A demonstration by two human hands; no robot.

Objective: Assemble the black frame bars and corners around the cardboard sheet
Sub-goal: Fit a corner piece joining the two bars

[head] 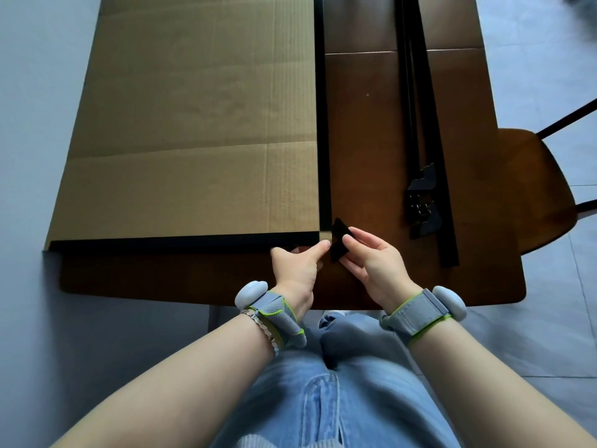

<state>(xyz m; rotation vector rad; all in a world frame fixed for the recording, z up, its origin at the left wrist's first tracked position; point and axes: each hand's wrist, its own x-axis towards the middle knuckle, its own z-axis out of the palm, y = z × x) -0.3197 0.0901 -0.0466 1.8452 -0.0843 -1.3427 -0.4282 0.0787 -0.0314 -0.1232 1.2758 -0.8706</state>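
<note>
Black corner (pixel 339 236) in right hand (pixel 374 263), perhaps against cardboard (pixel 193 140)

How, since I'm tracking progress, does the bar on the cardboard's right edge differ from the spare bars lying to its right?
The edge bar lies against the cardboard sheet; the spare bars lie on the bare table, apart from it. The edge bar is single; the spare bars are bunched, with corner pieces by them. Both are long and black.
</note>
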